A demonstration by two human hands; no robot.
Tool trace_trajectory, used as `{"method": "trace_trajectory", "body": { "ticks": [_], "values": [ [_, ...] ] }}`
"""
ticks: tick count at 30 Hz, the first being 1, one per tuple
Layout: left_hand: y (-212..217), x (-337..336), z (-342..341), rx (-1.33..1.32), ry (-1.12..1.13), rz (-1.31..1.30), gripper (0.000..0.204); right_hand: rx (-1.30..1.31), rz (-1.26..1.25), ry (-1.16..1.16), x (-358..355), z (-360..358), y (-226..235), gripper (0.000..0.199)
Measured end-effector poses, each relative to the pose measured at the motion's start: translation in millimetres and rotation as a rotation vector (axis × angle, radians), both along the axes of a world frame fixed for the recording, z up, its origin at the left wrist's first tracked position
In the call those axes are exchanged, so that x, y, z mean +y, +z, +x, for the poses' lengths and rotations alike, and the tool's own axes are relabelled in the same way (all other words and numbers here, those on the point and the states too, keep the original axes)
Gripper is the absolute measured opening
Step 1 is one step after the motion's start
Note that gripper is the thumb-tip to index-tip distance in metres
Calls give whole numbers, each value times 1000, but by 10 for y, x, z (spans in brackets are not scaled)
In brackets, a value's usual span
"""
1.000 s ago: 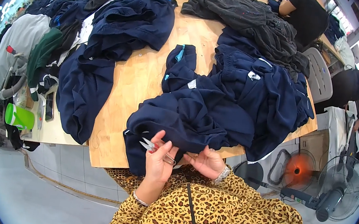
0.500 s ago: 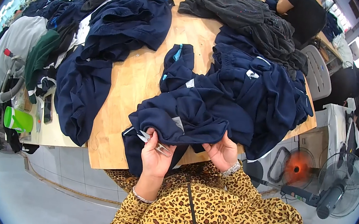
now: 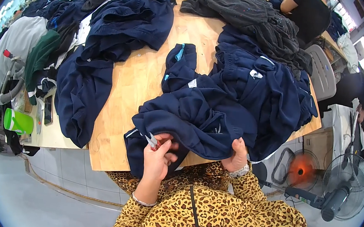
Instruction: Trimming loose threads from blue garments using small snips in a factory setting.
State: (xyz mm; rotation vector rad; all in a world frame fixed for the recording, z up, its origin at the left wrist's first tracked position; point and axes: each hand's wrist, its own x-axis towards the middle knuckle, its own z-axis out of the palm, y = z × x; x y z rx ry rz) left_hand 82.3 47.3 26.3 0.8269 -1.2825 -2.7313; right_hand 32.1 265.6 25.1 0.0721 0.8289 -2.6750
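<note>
My left hand (image 3: 157, 159) is closed round a pair of thread snips (image 3: 151, 141), whose metal blades and reddish part stick out past the thumb. Its fingertips lie at the near edge of a navy garment (image 3: 186, 118), and whether they also grip the cloth is hard to see. On the right, my right hand (image 3: 236, 157) pinches the same edge between thumb and fingers. The cloth droops between the two hands over the front of the table. A small white mark shows on the fabric near the middle, and a pale label (image 3: 192, 84) lies farther up.
More navy garments (image 3: 256, 90) are heaped at the right of the wooden table (image 3: 122, 102), with others (image 3: 124, 26) at the left. Dark grey clothing (image 3: 251, 18) lies behind. A green bucket (image 3: 18, 121) sits far left; a fan (image 3: 345, 186) stands right. A person (image 3: 310, 16) is at the back.
My right hand has moved right along the garment's edge, spreading the cloth. The snips have turned in my left hand, and the pale label near it no longer shows.
</note>
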Motion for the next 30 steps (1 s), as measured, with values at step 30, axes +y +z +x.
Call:
{"method": "trace_trajectory", "body": {
  "ticks": [30],
  "values": [
    [113,-214,-119,431,-302,-975,26,-248,195,69,-408,20,-43,23]
  ]
}}
